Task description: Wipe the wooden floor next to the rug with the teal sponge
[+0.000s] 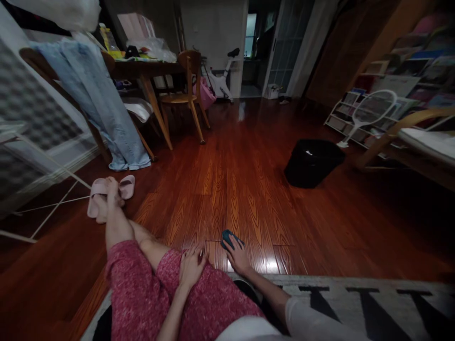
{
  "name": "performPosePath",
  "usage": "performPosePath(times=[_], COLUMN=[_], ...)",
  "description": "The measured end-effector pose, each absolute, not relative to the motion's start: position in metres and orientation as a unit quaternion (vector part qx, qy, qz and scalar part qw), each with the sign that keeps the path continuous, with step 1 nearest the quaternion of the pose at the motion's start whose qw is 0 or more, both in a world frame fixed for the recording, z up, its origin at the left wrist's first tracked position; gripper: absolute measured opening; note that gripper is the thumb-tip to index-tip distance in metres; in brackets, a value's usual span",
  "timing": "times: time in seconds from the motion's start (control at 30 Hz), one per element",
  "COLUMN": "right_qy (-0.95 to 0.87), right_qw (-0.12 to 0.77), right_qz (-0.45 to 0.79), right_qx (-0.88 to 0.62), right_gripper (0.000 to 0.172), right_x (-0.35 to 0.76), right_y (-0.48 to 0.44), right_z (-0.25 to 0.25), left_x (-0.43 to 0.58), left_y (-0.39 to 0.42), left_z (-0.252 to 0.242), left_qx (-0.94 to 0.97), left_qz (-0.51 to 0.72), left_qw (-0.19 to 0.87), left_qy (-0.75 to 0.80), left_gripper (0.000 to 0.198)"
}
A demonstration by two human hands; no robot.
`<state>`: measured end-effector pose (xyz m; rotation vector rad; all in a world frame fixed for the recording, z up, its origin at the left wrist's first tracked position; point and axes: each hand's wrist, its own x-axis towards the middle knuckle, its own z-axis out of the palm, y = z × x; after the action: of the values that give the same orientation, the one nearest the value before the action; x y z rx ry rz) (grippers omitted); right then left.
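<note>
My right hand (239,255) presses down over a dark teal cloth (227,235) that looks folded, its fingers spread across the top. The cloth lies against the glossy red-brown wooden floor (234,189), close to the rug's edge. On my thigh, my left hand (192,267) rests with its fingers laid out over the red patterned shorts (213,298). Nothing shows in that hand.
A black bin (314,163) stands ahead to the right, with a white racket-shaped thing (373,111) behind it. Pink slippers (127,187) and jeans (103,99) over a chair are on the left. A patterned rug (337,296) lies beneath me.
</note>
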<state>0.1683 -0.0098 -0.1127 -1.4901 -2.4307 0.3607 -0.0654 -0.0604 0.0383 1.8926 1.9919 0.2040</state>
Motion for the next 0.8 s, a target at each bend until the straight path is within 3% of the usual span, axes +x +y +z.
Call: performPosePath(times=[0.13,0.43,0.6,0.8], right_qy=[-0.873,-0.561,-0.382,-0.471], right_qw=[0.110,0.170,0.283,0.241], right_qz=[0.117,0.004,-0.034,0.028], right_qx=[-0.461,-0.810,-0.879,-0.848], right_gripper=[0.052,0.061,0.063,0.061], right_x=[0.233,0.383,0.354,0.239], right_y=[-0.001,0.004,0.047,0.104], right_z=[-0.107,-0.131,-0.124,-0.111], left_x=[-0.066,-0.063,-0.062,-0.062], left_y=[-0.062,-0.063,-0.063,-0.062], left_z=[0.038,0.041,0.043,0.037], left_qx=[0.673,0.671,0.671,0.672], left_qz=[0.084,0.097,0.095,0.089], left_qw=[0.197,0.198,0.197,0.196], left_qy=[0.708,0.708,0.708,0.709], left_gripper=[0.048,0.046,0.047,0.048])
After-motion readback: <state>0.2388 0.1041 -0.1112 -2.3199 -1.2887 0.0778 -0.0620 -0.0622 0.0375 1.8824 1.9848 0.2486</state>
